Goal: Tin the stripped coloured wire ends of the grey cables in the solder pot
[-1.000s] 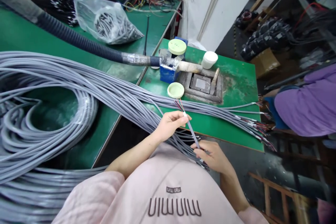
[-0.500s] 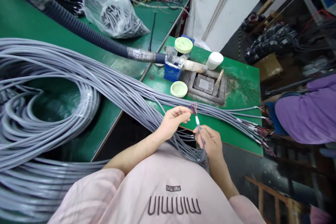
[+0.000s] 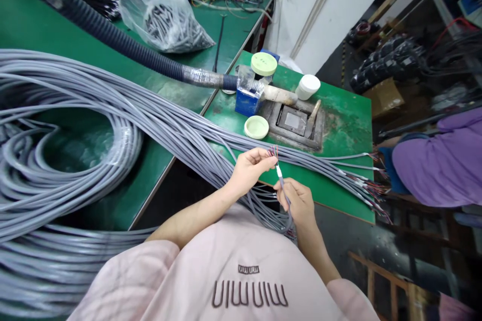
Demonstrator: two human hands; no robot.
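Note:
My right hand point(image 3: 298, 199) is closed around a grey cable point(image 3: 285, 193), a little below its white-banded end. Thin coloured wires point(image 3: 273, 151), some dark red, fan out of that end. My left hand point(image 3: 253, 168) pinches these wires between thumb and fingers; how many it grips is hidden. The held cable bends down and back beneath my right hand toward a grey bundle in front of my shirt. Just beyond both hands, a long bundle of grey cables point(image 3: 226, 141) lies across the green table, its stripped ends point(image 3: 371, 188) at the right edge.
A dirty metal-framed pot point(image 3: 318, 133) is set in the table point(image 3: 346, 110), near a blue box point(image 3: 246, 104), a pale green lid point(image 3: 256, 127) and a white jar point(image 3: 308, 87). A ribbed hose point(image 3: 124, 42) crosses overhead. A person in purple point(image 3: 433, 168) is at the right.
My left thumb and fingers have closed on the coloured wires. The cable end and my right hand have shifted slightly left.

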